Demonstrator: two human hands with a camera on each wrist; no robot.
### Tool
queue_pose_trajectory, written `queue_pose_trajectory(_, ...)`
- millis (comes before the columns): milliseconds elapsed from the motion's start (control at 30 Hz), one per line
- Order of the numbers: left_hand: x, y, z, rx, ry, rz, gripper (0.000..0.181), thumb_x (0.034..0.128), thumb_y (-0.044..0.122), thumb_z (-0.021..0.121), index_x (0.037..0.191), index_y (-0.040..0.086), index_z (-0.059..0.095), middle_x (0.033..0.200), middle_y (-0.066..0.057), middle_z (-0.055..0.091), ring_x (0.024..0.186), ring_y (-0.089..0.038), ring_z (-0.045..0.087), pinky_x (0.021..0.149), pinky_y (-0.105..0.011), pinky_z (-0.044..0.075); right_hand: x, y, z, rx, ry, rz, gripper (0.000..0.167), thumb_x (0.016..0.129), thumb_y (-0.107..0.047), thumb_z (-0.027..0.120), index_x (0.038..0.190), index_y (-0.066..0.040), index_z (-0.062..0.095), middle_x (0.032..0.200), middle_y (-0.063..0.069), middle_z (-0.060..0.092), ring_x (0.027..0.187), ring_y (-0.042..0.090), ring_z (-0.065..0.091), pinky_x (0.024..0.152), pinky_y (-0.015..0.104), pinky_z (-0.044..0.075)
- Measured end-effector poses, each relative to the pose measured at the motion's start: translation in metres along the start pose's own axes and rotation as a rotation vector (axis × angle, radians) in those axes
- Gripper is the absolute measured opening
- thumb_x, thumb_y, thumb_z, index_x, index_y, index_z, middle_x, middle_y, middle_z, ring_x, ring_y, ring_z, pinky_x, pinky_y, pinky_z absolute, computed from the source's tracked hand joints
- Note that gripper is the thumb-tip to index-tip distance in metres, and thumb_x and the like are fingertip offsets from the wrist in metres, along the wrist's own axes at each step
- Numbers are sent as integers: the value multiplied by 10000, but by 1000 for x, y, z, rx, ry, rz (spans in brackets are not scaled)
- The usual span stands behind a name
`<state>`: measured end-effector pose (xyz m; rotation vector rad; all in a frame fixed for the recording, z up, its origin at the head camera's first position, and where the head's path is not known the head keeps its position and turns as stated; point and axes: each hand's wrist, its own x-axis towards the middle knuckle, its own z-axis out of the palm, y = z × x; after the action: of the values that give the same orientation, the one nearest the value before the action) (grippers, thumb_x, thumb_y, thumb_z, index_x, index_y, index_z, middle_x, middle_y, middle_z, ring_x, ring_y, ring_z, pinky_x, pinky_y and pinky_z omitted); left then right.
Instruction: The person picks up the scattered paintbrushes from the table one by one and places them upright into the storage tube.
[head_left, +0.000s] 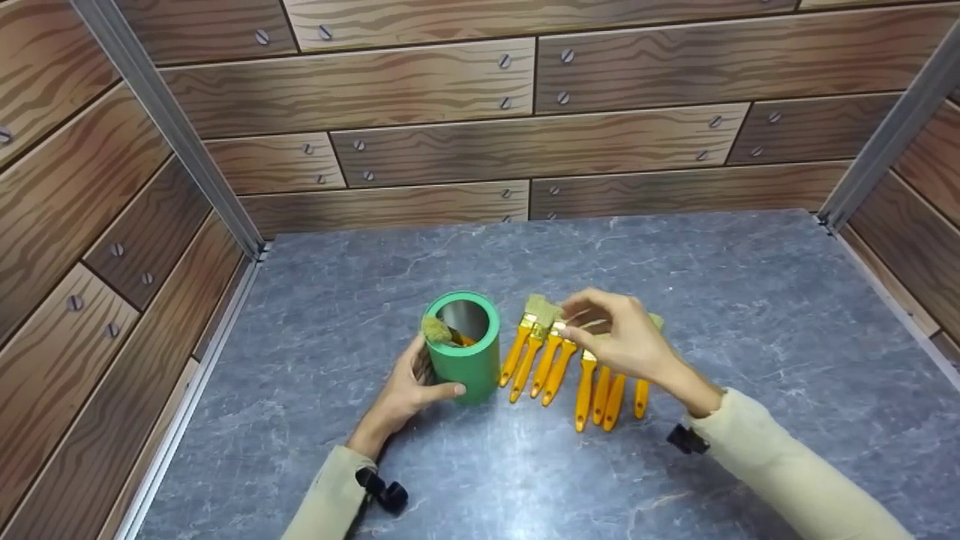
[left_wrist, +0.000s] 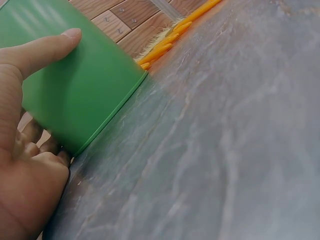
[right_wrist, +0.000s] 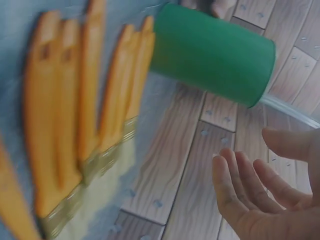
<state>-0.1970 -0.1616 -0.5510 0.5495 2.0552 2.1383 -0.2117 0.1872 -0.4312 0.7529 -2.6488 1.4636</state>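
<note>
Green can [head_left: 469, 375], plain-sided (brush [head_left: 437, 331] leaning inside), clamped in left hand [head_left: 401, 394]; right hand [head_left: 630, 341], thumb and fingers apart, above orange-handled brushes [head_left: 546, 363] on desk [head_left: 525, 480].

- Texts, labels, brands: none is showing legibly in the head view or in either wrist view.
- Numbers, signs: none is showing legibly in any of the three views.

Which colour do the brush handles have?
The brush handles are orange, seen best in the head view.
</note>
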Motion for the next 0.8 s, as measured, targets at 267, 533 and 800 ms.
queue_pose_trajectory(267,0,0,-1,-5,9,-2,1111,817,53,930,1700,244,283,1696,-4,420,1606,-202,329,1352,-438,223,-16,29,-11,-100,-28,8,230,951,-62,805,1156,10,733,1110,179,770,990,329,773,868,433,676)
queue_pose_trajectory(533,-3,-1,-1,-2,15,-23,1126,825,74,932,1709,240,255,1715,-4,388,1622,-205,294,1358,-453,206,-30,56,-19,-243,-70,40,153,930,-58,816,1059,0,755,988,130,778,867,259,776,753,331,678)
queue_pose_trajectory(800,-3,1,-1,2,6,-17,1101,832,87,931,1699,281,281,1708,19,400,1615,-185,312,1354,-443,227,-41,73,-30,-265,-84,117,174,906,-110,859,988,-21,733,917,92,759,775,188,730,679,280,646)
